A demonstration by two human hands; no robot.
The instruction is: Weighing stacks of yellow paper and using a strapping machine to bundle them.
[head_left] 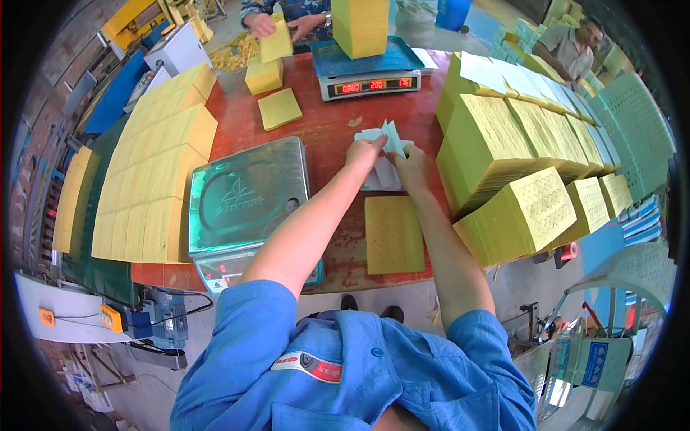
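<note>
Hands, left (364, 152) and right (411, 164), hold white paper sheets (382, 154).

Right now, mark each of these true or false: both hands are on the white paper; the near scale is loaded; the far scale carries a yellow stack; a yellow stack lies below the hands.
1. Both the left hand and the right hand are on the white paper. True.
2. The near scale is loaded. False: its steel pan is bare.
3. The far scale carries a yellow stack. True.
4. A flat yellow stack lies below the hands. True.
5. The table is green. False: it is reddish brown.
</note>
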